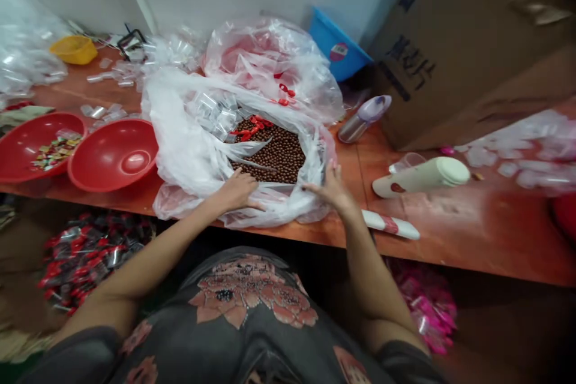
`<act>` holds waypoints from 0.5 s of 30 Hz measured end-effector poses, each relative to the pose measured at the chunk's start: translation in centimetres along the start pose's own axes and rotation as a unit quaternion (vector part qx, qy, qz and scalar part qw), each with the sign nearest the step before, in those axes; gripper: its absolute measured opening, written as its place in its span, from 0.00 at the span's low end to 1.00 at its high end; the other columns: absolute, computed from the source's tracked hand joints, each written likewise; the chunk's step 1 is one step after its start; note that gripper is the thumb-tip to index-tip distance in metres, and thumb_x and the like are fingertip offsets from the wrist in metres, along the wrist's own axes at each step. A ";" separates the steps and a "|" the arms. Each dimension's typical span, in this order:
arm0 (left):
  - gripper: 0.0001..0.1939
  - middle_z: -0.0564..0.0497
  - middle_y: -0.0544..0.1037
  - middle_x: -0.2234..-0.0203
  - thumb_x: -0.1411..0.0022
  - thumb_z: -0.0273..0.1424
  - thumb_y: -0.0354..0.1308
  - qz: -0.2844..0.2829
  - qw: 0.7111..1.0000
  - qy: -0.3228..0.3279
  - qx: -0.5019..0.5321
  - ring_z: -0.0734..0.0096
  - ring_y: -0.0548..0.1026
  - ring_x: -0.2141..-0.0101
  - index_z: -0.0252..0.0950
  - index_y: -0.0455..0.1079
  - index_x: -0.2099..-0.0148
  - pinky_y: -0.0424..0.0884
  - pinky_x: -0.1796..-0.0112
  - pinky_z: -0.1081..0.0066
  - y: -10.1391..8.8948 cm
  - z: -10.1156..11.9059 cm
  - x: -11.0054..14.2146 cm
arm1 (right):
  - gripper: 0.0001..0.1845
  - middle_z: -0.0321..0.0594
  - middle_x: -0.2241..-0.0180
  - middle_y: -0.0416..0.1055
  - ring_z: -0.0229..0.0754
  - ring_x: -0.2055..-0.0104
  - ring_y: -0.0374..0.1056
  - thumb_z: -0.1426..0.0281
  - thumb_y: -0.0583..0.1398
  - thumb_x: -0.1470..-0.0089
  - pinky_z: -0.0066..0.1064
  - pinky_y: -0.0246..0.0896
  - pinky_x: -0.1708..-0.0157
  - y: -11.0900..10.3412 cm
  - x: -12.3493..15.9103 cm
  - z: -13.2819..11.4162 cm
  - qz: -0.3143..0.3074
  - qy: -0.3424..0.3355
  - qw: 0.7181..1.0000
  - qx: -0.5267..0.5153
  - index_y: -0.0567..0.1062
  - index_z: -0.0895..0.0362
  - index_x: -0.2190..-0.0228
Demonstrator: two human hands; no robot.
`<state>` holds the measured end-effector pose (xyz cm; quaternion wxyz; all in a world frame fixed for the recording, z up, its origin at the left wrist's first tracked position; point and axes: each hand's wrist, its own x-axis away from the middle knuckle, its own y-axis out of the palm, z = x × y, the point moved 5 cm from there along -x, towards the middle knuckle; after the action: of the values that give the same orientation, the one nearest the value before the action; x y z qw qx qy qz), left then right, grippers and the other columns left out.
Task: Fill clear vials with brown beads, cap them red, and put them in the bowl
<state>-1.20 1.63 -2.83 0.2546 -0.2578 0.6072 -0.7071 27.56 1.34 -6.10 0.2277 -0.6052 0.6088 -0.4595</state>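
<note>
A big clear plastic bag (177, 138) lies open on the orange-brown table (450, 234), and a mass of small brown balls (274, 153) fills its mouth. Several red plastic pieces (249, 129) lie on the balls, with small clear plastic pieces (211, 111) beside them. My left hand (238, 190) rests on the plastic fold at the front of the balls. My right hand (328, 187) touches the bag's right rim, its fingers apart. Neither hand is in the balls.
Two red bowls (114, 155) stand left of the bag, one holding wrapped sweets (56, 152). Loose clear pieces (508, 153) lie at right, near a white bottle (420, 177) and a steel flask (362, 120). A cardboard box (454, 54) stands behind them. Bags of red-and-clear packets (90, 261) lie below the table edge.
</note>
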 end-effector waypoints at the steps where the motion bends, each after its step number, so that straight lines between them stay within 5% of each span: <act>1: 0.33 0.38 0.76 0.50 0.41 0.54 0.60 -0.011 1.000 -0.008 -0.009 0.51 0.70 0.47 0.30 0.72 0.46 0.51 0.39 0.51 0.7 0.9 0.0 | 0.69 0.66 0.28 0.28 0.64 0.26 0.29 0.42 0.63 0.53 0.53 0.42 0.33 0.6 0.3 0.8 0.004 0.012 1.000 -0.017 0.32 0.65 0.31; 5: 0.31 0.37 0.72 0.44 0.38 0.48 0.60 -0.022 0.999 -0.039 -0.018 0.49 0.66 0.42 0.32 0.67 0.40 0.51 0.39 0.49 1.7 2.8 -0.3 | 0.69 0.65 0.29 0.35 0.63 0.27 0.34 0.46 0.66 0.56 0.51 0.43 0.33 1.6 1.0 1.2 0.076 0.030 0.995 -0.061 0.34 0.63 0.31; 10: 0.34 0.38 0.64 0.35 0.33 0.51 0.51 0.020 0.999 -0.023 0.041 0.53 0.61 0.36 0.35 0.61 0.34 0.54 0.38 0.54 1.3 6.1 -1.5 | 0.63 0.66 0.33 0.46 0.64 0.34 0.56 0.48 0.65 0.53 0.48 0.56 0.40 1.4 1.4 -0.8 0.123 0.072 0.982 -0.121 0.39 0.59 0.31; 13: 0.40 0.35 0.65 0.37 0.41 0.53 0.59 0.021 0.997 -0.018 0.068 0.49 0.63 0.38 0.30 0.63 0.36 0.57 0.39 0.56 1.4 7.9 -2.3 | 0.60 0.65 0.35 0.48 0.63 0.37 0.59 0.54 0.66 0.52 0.47 0.58 0.41 0.5 0.5 -2.3 0.171 0.055 0.974 -0.135 0.40 0.60 0.31; 15: 0.34 0.34 0.68 0.39 0.44 0.45 0.64 0.018 0.996 -0.032 0.078 0.47 0.65 0.39 0.29 0.68 0.41 0.59 0.40 0.57 1.3 8.1 -2.7 | 0.58 0.64 0.36 0.51 0.61 0.37 0.58 0.62 0.65 0.53 0.46 0.58 0.41 -0.2 -0.6 -3.4 0.202 0.007 0.969 -0.141 0.40 0.62 0.31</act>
<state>6.30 -2.61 -3.20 0.3055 -0.2484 0.5462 -0.7394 24.95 2.94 -4.48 0.2239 -0.4920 0.7790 -0.3178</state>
